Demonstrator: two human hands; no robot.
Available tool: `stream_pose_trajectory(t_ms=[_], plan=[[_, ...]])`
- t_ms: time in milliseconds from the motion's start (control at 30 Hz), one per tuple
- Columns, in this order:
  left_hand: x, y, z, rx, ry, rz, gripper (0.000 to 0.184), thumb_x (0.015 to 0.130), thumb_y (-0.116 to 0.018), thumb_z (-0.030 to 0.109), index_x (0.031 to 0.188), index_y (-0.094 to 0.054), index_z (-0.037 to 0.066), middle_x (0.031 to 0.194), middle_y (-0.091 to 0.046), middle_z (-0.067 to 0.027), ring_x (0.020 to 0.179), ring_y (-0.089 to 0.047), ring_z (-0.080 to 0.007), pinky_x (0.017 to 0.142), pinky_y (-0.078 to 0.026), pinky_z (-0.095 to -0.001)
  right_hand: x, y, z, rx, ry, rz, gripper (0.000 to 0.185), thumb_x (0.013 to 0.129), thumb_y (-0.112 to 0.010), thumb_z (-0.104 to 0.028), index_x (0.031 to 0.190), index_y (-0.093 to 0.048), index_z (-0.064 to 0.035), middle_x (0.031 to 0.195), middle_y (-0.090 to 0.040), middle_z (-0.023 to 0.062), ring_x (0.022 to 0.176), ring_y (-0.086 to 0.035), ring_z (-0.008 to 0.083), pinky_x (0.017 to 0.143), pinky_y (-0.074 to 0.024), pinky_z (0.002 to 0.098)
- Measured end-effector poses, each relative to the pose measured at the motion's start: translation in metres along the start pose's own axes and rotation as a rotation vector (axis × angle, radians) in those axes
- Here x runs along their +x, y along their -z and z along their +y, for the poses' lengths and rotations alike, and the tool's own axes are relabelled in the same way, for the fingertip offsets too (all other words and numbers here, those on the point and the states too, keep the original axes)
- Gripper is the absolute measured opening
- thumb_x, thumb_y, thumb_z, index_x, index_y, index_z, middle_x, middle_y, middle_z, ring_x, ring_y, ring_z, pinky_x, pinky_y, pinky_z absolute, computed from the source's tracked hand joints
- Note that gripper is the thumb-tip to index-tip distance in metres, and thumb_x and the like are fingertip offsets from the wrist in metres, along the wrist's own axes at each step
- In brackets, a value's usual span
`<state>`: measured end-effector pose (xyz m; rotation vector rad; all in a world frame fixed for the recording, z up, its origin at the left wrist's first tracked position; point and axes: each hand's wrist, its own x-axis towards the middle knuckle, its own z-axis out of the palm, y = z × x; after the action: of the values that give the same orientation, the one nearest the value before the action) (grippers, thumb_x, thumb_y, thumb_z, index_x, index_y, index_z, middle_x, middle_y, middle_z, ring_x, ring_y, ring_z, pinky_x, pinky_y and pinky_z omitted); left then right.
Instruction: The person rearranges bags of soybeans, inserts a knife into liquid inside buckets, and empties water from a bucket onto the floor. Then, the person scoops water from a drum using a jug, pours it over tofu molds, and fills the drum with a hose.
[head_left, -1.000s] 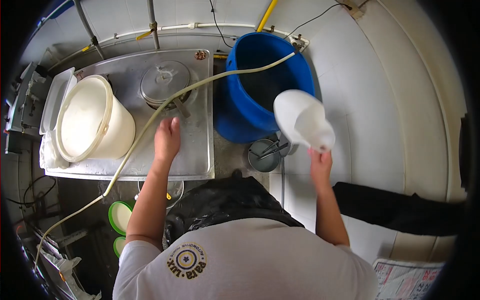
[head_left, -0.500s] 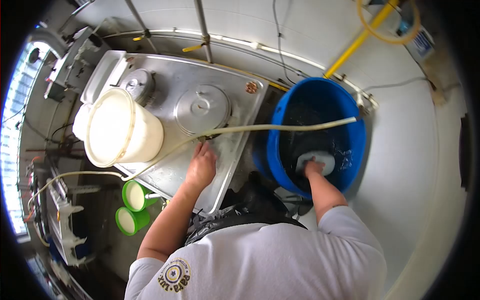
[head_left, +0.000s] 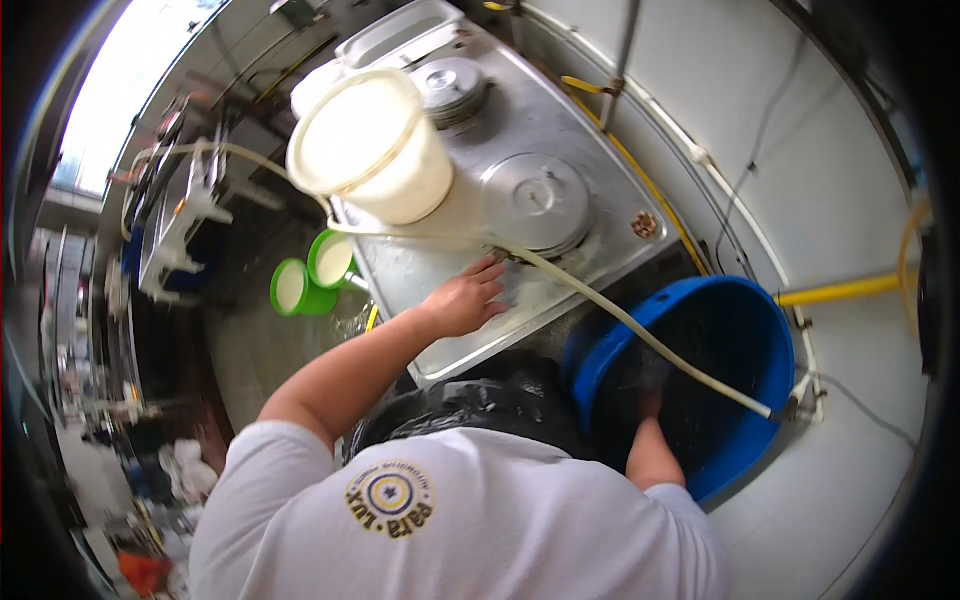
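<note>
My left hand (head_left: pixel 466 303) hangs over or rests on the front part of the steel counter (head_left: pixel 430 366); I cannot tell which. Its fingers are spread and hold nothing, and their tips come near the pale hose (head_left: pixel 635 327) and a round metal pot lid (head_left: pixel 537 200). My right hand (head_left: pixel 650 404) reaches down inside the large blue tub (head_left: pixel 588 365). Dark water and blur hide its fingers, and whatever they may hold does not show. Across the tub's opening runs the hose, ending beyond the far rim.
A big white bucket (head_left: pixel 425 178) stands on the counter beside a smaller round metal lid (head_left: pixel 449 88). On the floor to the left are two green buckets (head_left: pixel 320 300) with whitish contents. A yellow pipe (head_left: pixel 850 290) and white wall pipes run behind the tub.
My view has swung, so the counter and tub sit differently in it. My left fingers have spread out. The pale object under my right hand in the tub no longer shows.
</note>
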<state>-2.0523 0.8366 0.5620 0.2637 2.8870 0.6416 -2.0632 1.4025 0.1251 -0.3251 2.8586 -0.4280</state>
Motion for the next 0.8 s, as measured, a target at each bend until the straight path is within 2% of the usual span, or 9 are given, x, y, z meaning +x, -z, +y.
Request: stream_pose_trajectory(t_ms=[100, 200, 300, 400, 467, 500, 600, 667, 800], plan=[[-0.003, 0.001, -0.002, -0.003, -0.014, 0.019, 0.041, 0.094, -0.071, 0.033, 0.118, -0.069, 0.0, 0.152, -0.051, -0.0205, 0.147, -0.039, -0.04, 0.116, -0.041, -0.0456, -0.018, -0.024, 0.027, -0.075, 0.014, 0.155, 0.045, 0.101, -0.06, -0.038, 0.123, -0.065, -0.0003, 0.134, -0.063, 0.0255, 0.122, -0.061, 0.0409, 0.101, -0.0492, 0.0466], [-0.005, 0.0, -0.008, -0.003, -0.034, 0.029, 0.048, 0.092, -0.072, 0.039, 0.118, -0.069, -0.001, 0.153, -0.05, -0.0205, 0.147, -0.038, -0.0405, 0.117, -0.041, -0.0456, -0.054, 0.146, -0.105, 0.526, -0.392, 0.076, 0.047, 0.099, -0.065, -0.038, 0.122, -0.065, 0.0033, 0.127, -0.067, 0.0266, 0.117, -0.065, 0.0409, 0.097, -0.0503, 0.0454], [-0.006, 0.0, -0.007, 0.0, -0.066, 0.016, 0.049, 0.092, -0.071, 0.041, 0.119, -0.07, -0.001, 0.153, -0.049, -0.0206, 0.147, -0.038, -0.0413, 0.118, -0.04, -0.0431, -0.075, 0.248, -0.147, 0.415, -0.333, 0.094, 0.044, 0.099, -0.068, -0.037, 0.118, -0.065, 0.0027, 0.113, -0.072, 0.0241, 0.107, -0.068, 0.0419, 0.093, -0.0503, 0.0478], [-0.001, 0.009, 0.0, -0.009, -0.018, -0.034, 0.054, 0.093, -0.068, 0.046, 0.12, -0.07, 0.0, 0.145, -0.057, -0.0222, 0.147, -0.038, -0.0397, 0.12, -0.036, -0.0511, -0.086, 0.35, -0.193, 0.451, -0.309, 0.073, 0.033, 0.098, -0.069, -0.027, 0.11, -0.065, 0.0032, 0.097, -0.073, 0.0207, 0.088, -0.071, 0.0349, 0.081, -0.0543, 0.0439], [0.005, 0.038, 0.029, 0.091, 0.115, -0.342, 0.059, 0.093, -0.066, 0.052, 0.122, -0.07, 0.001, 0.131, -0.066, -0.0233, 0.149, -0.036, -0.0372, 0.118, -0.031, -0.0628, -0.09, 0.407, -0.231, 0.417, -0.287, 0.057, 0.029, 0.099, -0.068, -0.024, 0.108, -0.065, 0.003, 0.095, -0.073, 0.0203, 0.086, -0.071, 0.0353, 0.078, -0.054, 0.0444], [0.011, 0.029, 0.034, 0.172, 0.1, -0.316, 0.06, 0.093, -0.064, 0.056, 0.12, -0.071, 0.003, 0.12, -0.071, -0.0225, 0.14, -0.049, -0.0346, 0.114, -0.026, -0.0719, -0.088, 0.42, -0.235, 0.402, -0.188, 0.14, 0.029, 0.099, -0.067, -0.023, 0.11, -0.065, 0.0038, 0.096, -0.073, 0.0197, 0.087, -0.07, 0.0344, 0.08, -0.054, 0.0436], [0.029, 0.024, 0.063, 0.054, 0.075, -0.316, 0.055, 0.095, -0.065, 0.05, 0.121, -0.069, 0.001, 0.119, -0.071, -0.0235, 0.125, -0.062, -0.0377, 0.114, -0.035, -0.0625, -0.077, 0.474, -0.283, 0.32, 0.076, 0.204, 0.038, 0.1, -0.066, -0.02, 0.128, -0.061, 0.0056, 0.109, -0.072, 0.0239, 0.096, -0.07, 0.0348, 0.087, -0.0538, 0.042], [0.043, -0.005, 0.073, -0.55, -0.007, -0.088, 0.051, 0.094, -0.068, 0.04, 0.123, -0.067, -0.001, 0.118, -0.07, -0.0256, 0.114, -0.066, -0.0413, 0.109, -0.045, -0.0504, -0.064, 0.506, -0.324, 0.272, 0.21, 0.203, 0.045, 0.1, -0.067, -0.02, 0.135, -0.058, 0.0056, 0.117, -0.069, 0.028, 0.1, -0.07, 0.0392, 0.089, -0.0538, 0.0428], [0.089, -0.037, 0.099, -0.649, 0.115, 0.107, 0.051, 0.091, -0.073, 0.033, 0.125, -0.064, -0.004, 0.113, -0.071, -0.0262, 0.108, -0.069, -0.0415, 0.096, -0.054, -0.045, -0.027, 0.567, -0.41, -0.029, 0.416, 0.037, 0.052, 0.098, -0.067, -0.022, 0.141, -0.055, 0.0033, 0.119, -0.069, 0.0287, 0.106, -0.068, 0.0449, 0.092, -0.0535, 0.0437]])
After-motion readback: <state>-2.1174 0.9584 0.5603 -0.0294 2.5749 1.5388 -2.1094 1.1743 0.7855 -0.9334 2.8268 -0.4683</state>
